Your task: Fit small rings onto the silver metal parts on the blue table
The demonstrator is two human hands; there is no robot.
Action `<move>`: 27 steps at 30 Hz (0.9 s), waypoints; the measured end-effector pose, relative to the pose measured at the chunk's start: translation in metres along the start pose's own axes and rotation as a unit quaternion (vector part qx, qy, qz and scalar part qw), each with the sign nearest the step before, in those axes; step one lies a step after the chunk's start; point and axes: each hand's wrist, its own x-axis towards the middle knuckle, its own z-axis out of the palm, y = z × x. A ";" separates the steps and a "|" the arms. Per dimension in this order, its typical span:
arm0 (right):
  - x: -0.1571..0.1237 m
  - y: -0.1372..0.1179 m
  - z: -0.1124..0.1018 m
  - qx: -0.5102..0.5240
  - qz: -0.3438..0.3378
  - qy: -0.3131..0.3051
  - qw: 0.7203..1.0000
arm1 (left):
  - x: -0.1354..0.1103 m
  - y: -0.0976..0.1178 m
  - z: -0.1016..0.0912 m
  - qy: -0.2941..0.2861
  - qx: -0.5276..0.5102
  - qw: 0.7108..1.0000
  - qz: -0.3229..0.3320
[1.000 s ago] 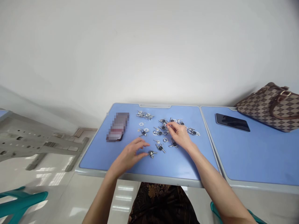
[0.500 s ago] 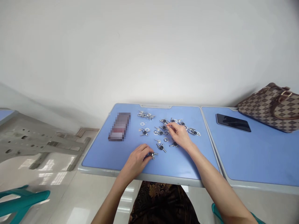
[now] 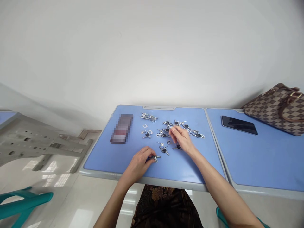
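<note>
My left hand (image 3: 142,159) is closed round a small silver metal fitting (image 3: 155,157) with arms sticking out, low over the front of the blue table. Farther right, my right hand (image 3: 180,138) has thumb and fingertips pinched together above a spread of similar parts; whatever is in the pinch is too small to make out. Just below it lie a metal fitting with a black round centre (image 3: 164,150), a dark ring (image 3: 168,142) and a small pin-like part (image 3: 161,144). Another black-centred fitting (image 3: 178,146) is partly hidden under the right hand.
Toward the back is a pile of silver parts (image 3: 149,117), with a flat plate (image 3: 145,126) and another fitting (image 3: 147,135) nearer. A blurred-out rectangular object (image 3: 122,129) lies left. On the adjoining table are a phone (image 3: 238,125) and a checkered bag (image 3: 276,109).
My right hand has lifted slightly and drawn back from the parts, its fingers curling in more. My left hand stays on its fitting. The view has shifted a little.
</note>
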 end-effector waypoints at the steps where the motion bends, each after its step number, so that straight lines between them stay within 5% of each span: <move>1: 0.000 0.000 0.000 -0.003 -0.001 0.000 1.000 | 0.001 0.000 0.000 0.003 -0.002 1.000 -0.001; 14: -0.007 0.002 0.018 0.030 0.025 -0.122 0.992 | 0.002 -0.005 0.013 0.060 0.034 0.996 0.057; 27: -0.010 0.003 0.027 -0.121 -0.080 -0.116 0.983 | -0.011 -0.003 0.017 0.092 -0.020 0.994 0.055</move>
